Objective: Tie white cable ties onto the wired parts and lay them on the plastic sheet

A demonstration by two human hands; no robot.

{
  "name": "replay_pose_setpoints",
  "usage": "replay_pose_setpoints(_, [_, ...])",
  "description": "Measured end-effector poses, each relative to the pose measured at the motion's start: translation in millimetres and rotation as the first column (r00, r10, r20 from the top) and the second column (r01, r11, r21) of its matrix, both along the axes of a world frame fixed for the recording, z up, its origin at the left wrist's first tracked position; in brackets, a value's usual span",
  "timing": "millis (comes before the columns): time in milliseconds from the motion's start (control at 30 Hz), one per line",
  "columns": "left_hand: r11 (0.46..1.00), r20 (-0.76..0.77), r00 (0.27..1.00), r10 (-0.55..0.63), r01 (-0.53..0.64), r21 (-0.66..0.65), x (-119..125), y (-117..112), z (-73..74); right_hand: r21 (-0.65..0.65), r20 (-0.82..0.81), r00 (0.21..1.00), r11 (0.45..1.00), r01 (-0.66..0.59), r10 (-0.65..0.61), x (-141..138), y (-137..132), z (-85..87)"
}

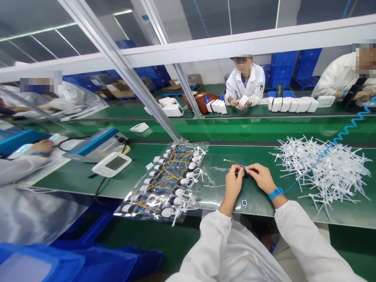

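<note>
Both my hands meet over the green bench, fingertips pinched together on a small dark part with thin wires (232, 161). My left hand (234, 181) is closed on its near left side. From the right, my right hand (262, 178) pinches the same part, which the fingers mostly cover. Yellow and blue wires run up and left from it to a small white plug. A small blue-and-white piece (244, 203) lies below, near the bench edge. Left of my hands, several white-and-black cylindrical parts with wires and white tubes (183, 181) lie in rows on clear plastic.
A heap of white tube pieces (326, 168) lies to the right. A blue coiled cord (349, 129) leads to my wristband (275, 193). A white display device (112, 164) and a grey-blue machine (96, 145) stand left. Co-workers sit across and at left; blue bins (67, 262) are below.
</note>
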State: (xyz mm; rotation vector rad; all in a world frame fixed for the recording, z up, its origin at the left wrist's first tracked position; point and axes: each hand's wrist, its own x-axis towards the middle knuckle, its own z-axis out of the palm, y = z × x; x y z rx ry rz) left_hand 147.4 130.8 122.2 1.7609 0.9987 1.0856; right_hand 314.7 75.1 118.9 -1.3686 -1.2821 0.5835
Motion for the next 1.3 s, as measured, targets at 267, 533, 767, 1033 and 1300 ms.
replay_pose_setpoints(267, [0.999,-0.032,0.998,-0.044,0.045,0.008,3.8,2.0,-10.3,0.050,-0.426,0.903,0.998,-0.028,0.047,6.8,-8.5,13.8])
replay_pose_setpoints(533, [0.992,-0.086,0.991,-0.103,0.108,0.060,2.1,0.0,-5.1,0.129,-0.701,0.692,0.984,-0.120,0.176,4.7,-11.7,24.7])
replay_pose_setpoints(767, [0.998,-0.051,0.997,-0.062,0.060,-0.031,1.9,0.0,-2.1,0.115,-0.761,0.629,0.987,-0.110,0.159,10.4,-11.0,22.1])
replay_pose_setpoints(1033, [0.998,-0.011,0.999,0.030,-0.029,0.059,1.8,4.4,-2.7,0.111,-0.774,0.622,0.993,-0.050,0.118,14.9,-10.2,22.5])
replay_pose_setpoints(1300, [0.999,-0.026,0.999,0.018,-0.017,0.039,1.8,2.4,-0.2,0.148,-0.801,0.575,0.986,-0.075,0.164,16.7,-11.2,24.2])
